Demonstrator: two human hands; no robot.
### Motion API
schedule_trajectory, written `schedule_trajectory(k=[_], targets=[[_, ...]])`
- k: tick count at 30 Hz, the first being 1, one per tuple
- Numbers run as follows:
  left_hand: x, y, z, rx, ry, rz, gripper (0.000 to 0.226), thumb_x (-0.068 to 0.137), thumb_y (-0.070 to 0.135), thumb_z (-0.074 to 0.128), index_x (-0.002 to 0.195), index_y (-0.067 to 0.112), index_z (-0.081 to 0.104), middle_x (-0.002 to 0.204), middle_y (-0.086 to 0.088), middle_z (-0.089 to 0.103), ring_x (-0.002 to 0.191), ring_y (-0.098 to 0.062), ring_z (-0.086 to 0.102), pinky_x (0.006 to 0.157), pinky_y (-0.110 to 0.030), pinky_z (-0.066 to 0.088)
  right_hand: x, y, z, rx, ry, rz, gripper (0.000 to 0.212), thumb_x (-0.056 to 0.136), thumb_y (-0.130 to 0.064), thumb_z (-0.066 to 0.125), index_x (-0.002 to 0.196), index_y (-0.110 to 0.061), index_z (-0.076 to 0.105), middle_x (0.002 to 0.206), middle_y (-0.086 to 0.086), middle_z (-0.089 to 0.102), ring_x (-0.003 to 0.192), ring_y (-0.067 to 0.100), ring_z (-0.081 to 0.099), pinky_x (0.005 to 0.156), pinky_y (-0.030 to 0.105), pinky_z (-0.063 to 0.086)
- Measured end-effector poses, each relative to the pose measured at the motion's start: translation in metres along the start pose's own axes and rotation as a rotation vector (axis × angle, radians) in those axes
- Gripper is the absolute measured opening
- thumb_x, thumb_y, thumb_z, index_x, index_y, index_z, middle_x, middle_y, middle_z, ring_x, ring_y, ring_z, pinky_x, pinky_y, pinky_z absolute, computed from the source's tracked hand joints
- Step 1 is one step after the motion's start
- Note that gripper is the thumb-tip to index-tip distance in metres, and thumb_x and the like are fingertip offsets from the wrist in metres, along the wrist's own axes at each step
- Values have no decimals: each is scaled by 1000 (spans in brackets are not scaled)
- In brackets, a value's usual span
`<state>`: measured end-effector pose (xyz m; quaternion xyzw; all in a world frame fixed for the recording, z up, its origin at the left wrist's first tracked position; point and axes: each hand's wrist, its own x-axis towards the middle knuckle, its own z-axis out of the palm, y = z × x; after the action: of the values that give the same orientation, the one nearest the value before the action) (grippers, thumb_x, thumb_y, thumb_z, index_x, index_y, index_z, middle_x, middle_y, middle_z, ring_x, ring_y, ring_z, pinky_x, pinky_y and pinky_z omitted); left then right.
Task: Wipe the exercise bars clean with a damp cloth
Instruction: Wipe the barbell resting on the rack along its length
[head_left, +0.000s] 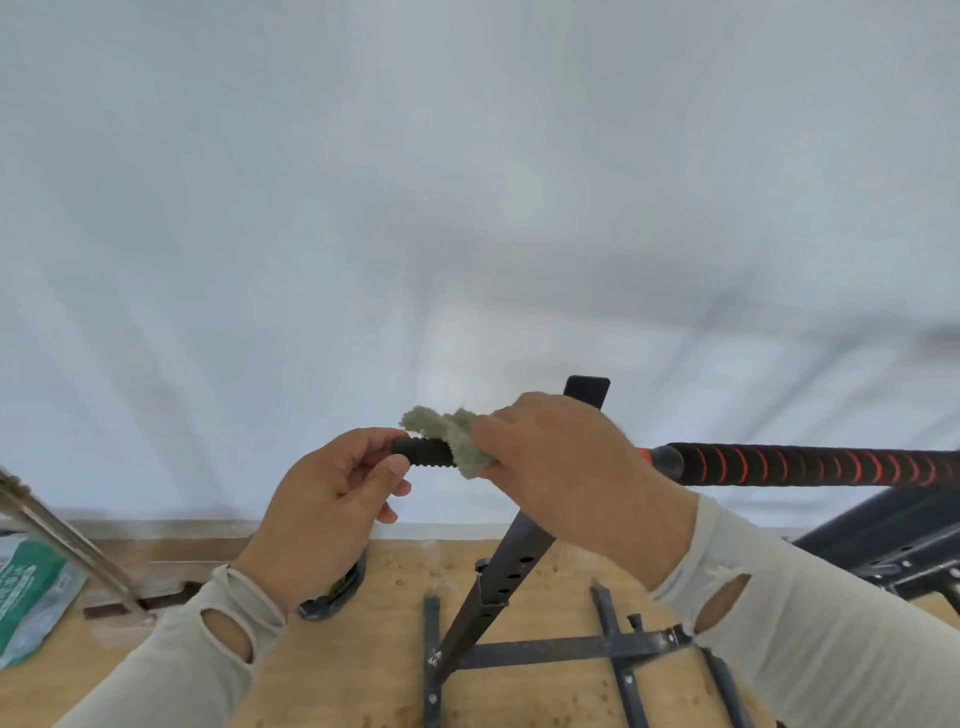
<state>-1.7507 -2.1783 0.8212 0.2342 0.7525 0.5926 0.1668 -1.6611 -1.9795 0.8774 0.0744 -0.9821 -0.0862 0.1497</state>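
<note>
While the left hand (332, 488) pinches the bar's grip (423, 453), the right hand (561, 457) clamps the cloth (447, 431) around it.

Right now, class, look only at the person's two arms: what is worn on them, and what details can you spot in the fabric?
Both arms wear long, close-fitting sleeves in a pale grey-beige knit. The left sleeve has an oval hole near the wrist, and the right sleeve has a similar oval hole near its cuff. The left hand and right hand are bare: no gloves or rings are visible.
</note>
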Motion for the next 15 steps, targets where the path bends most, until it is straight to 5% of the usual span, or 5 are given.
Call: schedule_trajectory(k=[3,8,12,15], targets=[[2,-4,1,14,0,-20,13,99,25,59,106,31,68,84,10,75,63,-12,69,63,-9,49,-27,27,-12,-24,-77,15,49,83,-20,80,82,-28,32,64,-8,54,62,18,50,49,37,49],[3,-6,3,38,7,-26,14,98,32,57,104,29,69,82,7,75,60,-13,68,60,-10,48,-19,15,-10,-154,-206,56,56,50,-14,96,72,-23,46,52,-8,48,47,17,46,39,29,37],[7,-7,5,34,10,-29,17,99,35,55,99,27,70,82,3,74,57,-14,67,59,-12,49,3,-1,-11,-54,-161,26,18,91,-32,73,89,-22,58,62,-7,59,56,21,55,53,32,45],[7,-7,4,2,0,-31,21,99,37,54,94,26,72,79,0,73,57,-18,67,60,-14,51,24,-30,-3,47,-81,31,14,92,-31,71,92,-22,60,66,-8,59,58,19,56,55,31,47]])
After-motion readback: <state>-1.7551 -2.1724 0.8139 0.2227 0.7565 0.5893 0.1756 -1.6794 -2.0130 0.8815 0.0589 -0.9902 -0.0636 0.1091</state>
